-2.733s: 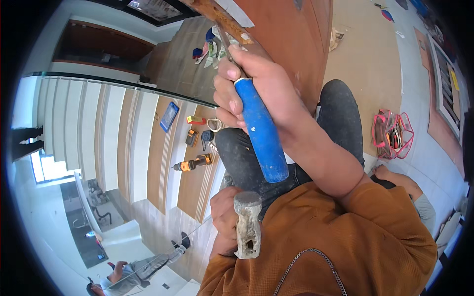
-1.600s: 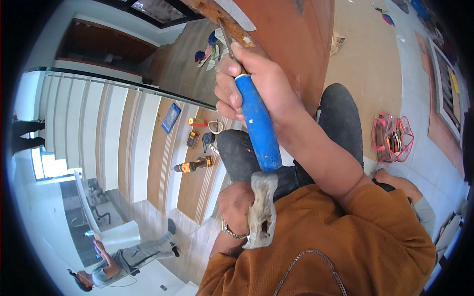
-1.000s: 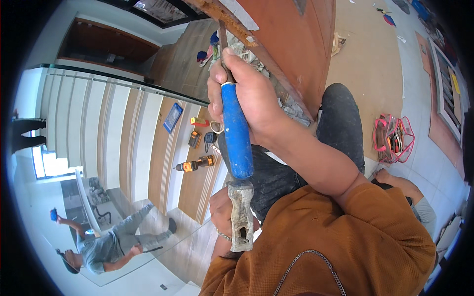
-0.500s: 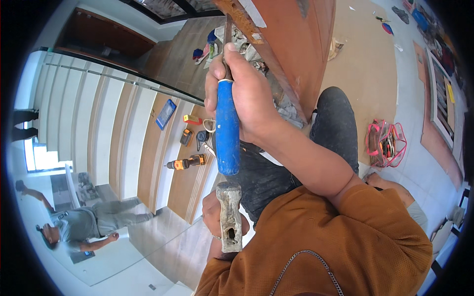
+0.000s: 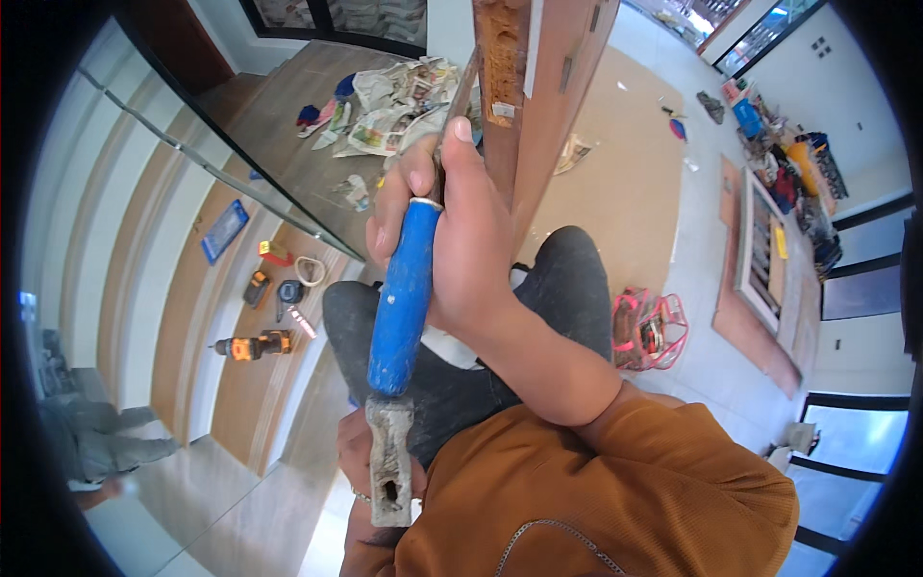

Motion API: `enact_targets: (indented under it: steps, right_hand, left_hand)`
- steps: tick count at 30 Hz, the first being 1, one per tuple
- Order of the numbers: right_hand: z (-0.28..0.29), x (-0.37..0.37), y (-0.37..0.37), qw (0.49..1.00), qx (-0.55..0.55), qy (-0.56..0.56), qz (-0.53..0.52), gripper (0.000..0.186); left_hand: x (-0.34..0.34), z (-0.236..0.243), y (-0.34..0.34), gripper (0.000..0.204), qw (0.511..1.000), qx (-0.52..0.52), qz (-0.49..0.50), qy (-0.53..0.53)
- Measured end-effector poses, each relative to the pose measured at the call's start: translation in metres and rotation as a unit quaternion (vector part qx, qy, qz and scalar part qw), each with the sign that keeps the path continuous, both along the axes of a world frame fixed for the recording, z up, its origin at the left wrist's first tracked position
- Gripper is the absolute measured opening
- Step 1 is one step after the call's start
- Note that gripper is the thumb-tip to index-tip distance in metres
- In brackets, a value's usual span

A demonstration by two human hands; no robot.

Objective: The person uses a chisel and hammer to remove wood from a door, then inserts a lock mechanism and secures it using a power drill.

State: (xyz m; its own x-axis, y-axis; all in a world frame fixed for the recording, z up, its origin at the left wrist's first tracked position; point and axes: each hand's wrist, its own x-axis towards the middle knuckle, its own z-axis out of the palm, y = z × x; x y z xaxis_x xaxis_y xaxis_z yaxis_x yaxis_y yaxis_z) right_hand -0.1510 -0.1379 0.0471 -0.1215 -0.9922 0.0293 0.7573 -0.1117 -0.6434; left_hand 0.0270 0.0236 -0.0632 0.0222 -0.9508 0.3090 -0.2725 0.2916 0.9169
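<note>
My right hand (image 5: 461, 231) is closed around a chisel with a blue handle (image 5: 402, 298), thumb lying along its upper part. Its narrow blade points away from me, beside the edge of a brown wooden door (image 5: 562, 87), where a rough recess (image 5: 503, 58) is cut. Whether the tip touches the wood I cannot tell. A worn grey hammer head (image 5: 390, 481) lines up with the butt of the chisel and appears to meet it. Partly behind the hammer, my left hand (image 5: 354, 450) is closed on its mostly hidden handle.
On the steps at left lie a cordless drill (image 5: 255, 345), a battery (image 5: 256, 288), a tape measure (image 5: 289, 291) and a blue case (image 5: 224, 232). Newspapers (image 5: 399, 101) cover floor ahead. A clear pink-edged bag (image 5: 650, 332) holds tools at right. Another person (image 5: 106, 438) shows at left.
The view has swung rightward, so the steps and tools sit farther left. The hammer head, slightly apart from the chisel's butt before, now appears against it. Both hands keep their holds.
</note>
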Motion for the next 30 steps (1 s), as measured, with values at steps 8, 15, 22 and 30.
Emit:
enact_targets:
  steps: [8, 15, 22, 30]
  right_hand:
    - [-0.019, 0.012, -0.01, 0.999, -0.001, 0.011, -0.037, 0.047]
    - [-0.045, 0.02, -0.012, 0.997, 0.027, 0.038, -0.068, 0.046]
    - [-0.05, 0.02, -0.009, 0.996, 0.046, 0.018, -0.081, 0.046]
    - [-0.057, 0.02, -0.009, 0.997, 0.024, 0.013, -0.071, 0.046]
  left_hand:
    - [0.001, 0.002, -0.009, 0.069, 0.997, 0.045, -0.056, 0.017]
    - [0.011, -0.033, -0.006, 0.073, 0.992, 0.059, -0.067, 0.094]
    - [0.027, -0.066, -0.002, 0.056, 0.984, 0.043, -0.134, 0.109]
    - [0.017, -0.055, 0.006, 0.081, 0.992, 0.069, -0.074, 0.073]
